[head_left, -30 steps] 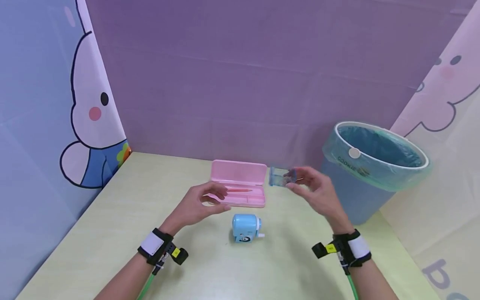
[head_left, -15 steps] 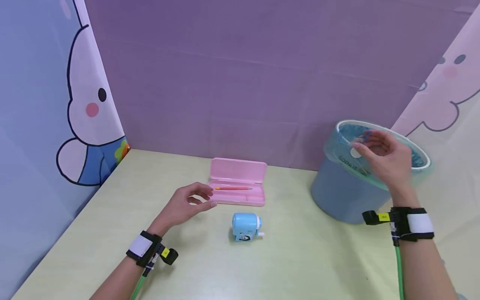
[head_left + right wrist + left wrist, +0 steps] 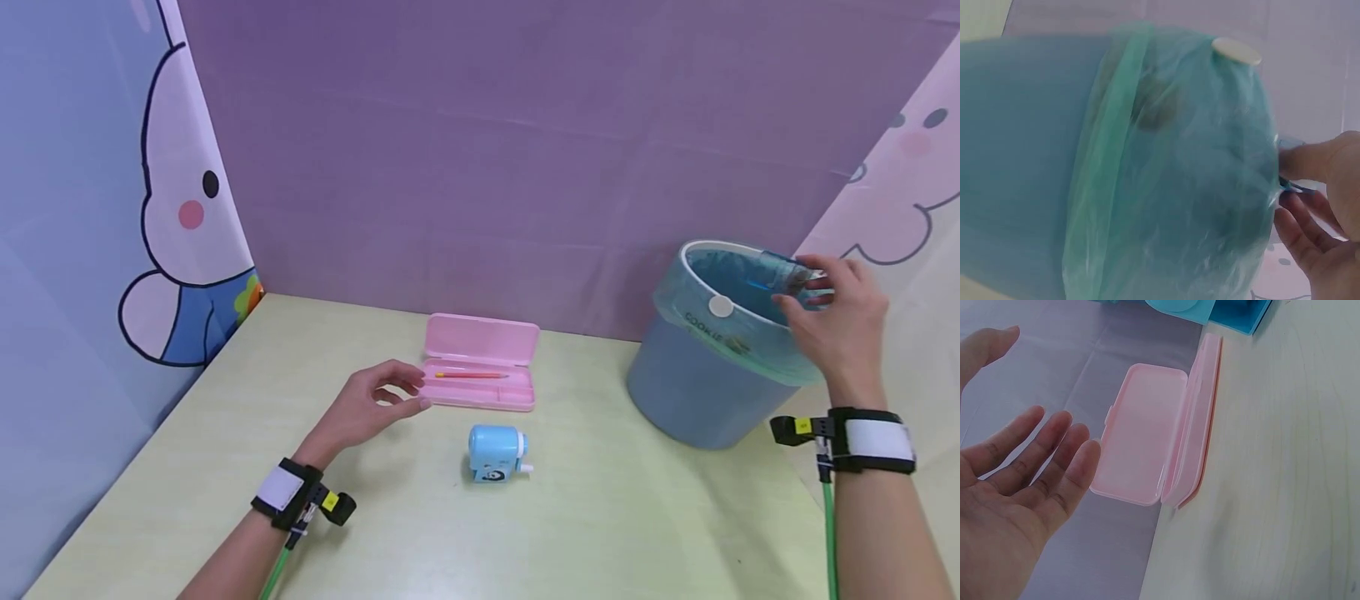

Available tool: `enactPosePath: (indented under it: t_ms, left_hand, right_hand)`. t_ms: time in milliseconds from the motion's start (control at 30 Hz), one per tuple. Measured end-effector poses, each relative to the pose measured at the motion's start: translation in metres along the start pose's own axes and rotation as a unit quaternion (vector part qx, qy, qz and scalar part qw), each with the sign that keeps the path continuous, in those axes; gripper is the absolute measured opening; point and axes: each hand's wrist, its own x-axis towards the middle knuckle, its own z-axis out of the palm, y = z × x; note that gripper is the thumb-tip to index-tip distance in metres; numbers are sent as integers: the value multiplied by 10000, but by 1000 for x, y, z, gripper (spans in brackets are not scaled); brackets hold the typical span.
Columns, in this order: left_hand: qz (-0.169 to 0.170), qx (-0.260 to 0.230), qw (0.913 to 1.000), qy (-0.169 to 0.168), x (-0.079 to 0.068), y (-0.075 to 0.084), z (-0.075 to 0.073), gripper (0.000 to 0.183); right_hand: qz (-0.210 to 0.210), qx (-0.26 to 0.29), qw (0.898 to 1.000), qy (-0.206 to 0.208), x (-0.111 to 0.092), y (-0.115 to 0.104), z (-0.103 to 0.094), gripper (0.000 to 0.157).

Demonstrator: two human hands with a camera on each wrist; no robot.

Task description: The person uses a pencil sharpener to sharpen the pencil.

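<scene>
My right hand (image 3: 843, 321) holds a clear bluish shavings box (image 3: 783, 271) over the mouth of the blue bin (image 3: 675, 387), pinched between thumb and fingers. The box is tilted, and its contents are hard to make out. In the right wrist view the bin's bag hides most of the box. My left hand (image 3: 378, 404), holding nothing, hovers with relaxed fingers just left of the open pink pencil case (image 3: 483, 340). A red pencil (image 3: 471, 375) lies inside that case. In front of it stands a light blue crank pencil sharpener (image 3: 495, 452), its white handle pointing right.
A thin green-blue bag (image 3: 757, 340) lines the bin and hangs over its rim. The bin stands at the right rear of the pale table (image 3: 585, 517). Behind runs a purple cloth wall (image 3: 465, 167), with cartoon-printed sheets on both sides.
My right hand has carried the shavings box from beside the pencil case rightward to above the bin, tilting it. My left hand has drawn back slightly leftward.
</scene>
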Motion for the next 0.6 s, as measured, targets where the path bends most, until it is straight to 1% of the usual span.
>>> enactPosePath:
  t_ms: [100,200,367,500,600]
  left_hand:
    - [-3,1,10000,-1,0,0,0,42]
    - [-16,-9,10000,-2,0,0,0,42]
    - [-17,-11,10000,16,-1,0,0,41]
    - [-17,-3,10000,8,0,2,-1,42]
    - [-7,3,10000,15,0,3,-2,42]
  right_hand:
    - [-208,-73,9997,90,1,3,-1,49]
    - [-471,-180,9987,91,2,4,-1,46]
    - [-917,-413,9949,-52,2,10,0,42]
    - [-1500,-655,9864,-173,3,17,1,45]
    - [-2032,-802,9758,-129,4,20,0,49]
